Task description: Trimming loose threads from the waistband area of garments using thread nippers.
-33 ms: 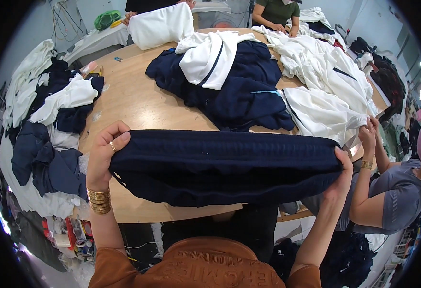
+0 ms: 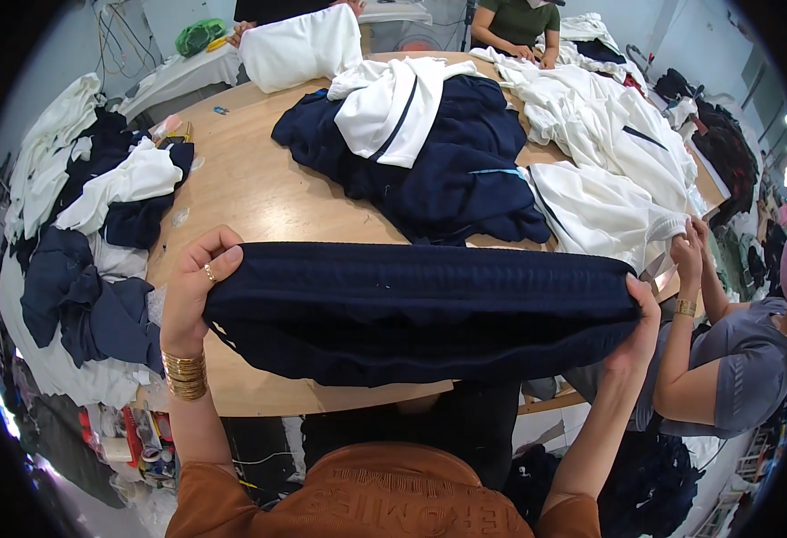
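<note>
A navy elastic-waist garment (image 2: 429, 309) is stretched sideways between my two hands, held up over the near side of the wooden table. Its gathered waistband runs along the top, and the opening shows as a dark fold facing me. My left hand (image 2: 198, 285) pinches the waistband's left end, thumb on top. At the right end, my right hand (image 2: 635, 327) grips the edge with the thumb in front. The garment's lower part is hidden from view. Just beyond it lies a heap of navy garments (image 2: 447, 193) with a white, dark-striped garment (image 2: 398, 112) on top.
White garments (image 2: 600, 134) cover the right side of the table (image 2: 241, 179). At left, a pile of white, navy and grey clothes (image 2: 106, 206) stands. A co-worker (image 2: 743, 359) at right handles white cloth. Across the table, one person holds white fabric (image 2: 304, 49); another (image 2: 519, 31) works nearby.
</note>
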`<action>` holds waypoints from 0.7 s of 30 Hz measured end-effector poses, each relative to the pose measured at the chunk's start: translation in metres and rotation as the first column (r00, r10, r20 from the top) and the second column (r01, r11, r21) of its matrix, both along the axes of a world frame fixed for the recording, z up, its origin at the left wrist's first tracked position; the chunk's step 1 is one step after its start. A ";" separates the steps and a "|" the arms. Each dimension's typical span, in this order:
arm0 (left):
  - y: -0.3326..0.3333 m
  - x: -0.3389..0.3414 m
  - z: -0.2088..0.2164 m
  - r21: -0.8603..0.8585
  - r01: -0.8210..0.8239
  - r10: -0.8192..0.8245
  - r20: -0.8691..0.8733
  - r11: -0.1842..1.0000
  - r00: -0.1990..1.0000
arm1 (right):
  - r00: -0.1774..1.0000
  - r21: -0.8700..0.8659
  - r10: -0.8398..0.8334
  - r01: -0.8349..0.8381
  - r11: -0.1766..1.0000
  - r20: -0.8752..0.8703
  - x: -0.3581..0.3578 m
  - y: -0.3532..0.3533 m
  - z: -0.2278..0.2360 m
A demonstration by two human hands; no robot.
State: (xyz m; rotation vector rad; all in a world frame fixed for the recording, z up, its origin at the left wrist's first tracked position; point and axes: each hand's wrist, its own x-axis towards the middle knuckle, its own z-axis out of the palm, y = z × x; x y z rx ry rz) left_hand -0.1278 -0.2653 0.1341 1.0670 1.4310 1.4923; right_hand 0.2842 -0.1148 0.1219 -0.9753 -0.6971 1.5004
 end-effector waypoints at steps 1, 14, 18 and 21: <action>0.001 0.000 -0.001 -0.002 0.000 0.000 0.001 1.000 1.000 | 1.000 -0.005 0.020 -0.020 1.000 -0.016 0.001 0.001 -0.001; 0.007 0.016 -0.143 0.286 -0.131 0.312 -0.813 0.949 0.491 | 0.218 0.369 -0.310 -0.706 0.604 0.925 -0.037 -0.022 -0.140; -0.025 0.024 -0.162 0.092 -0.129 0.147 -0.842 0.987 0.518 | 0.157 0.197 -0.123 -0.678 0.709 0.980 -0.035 -0.047 -0.156; -0.029 0.035 -0.153 0.079 -0.191 0.167 -0.846 0.978 0.507 | 0.210 0.159 -0.022 -0.660 0.735 0.977 -0.037 -0.048 -0.141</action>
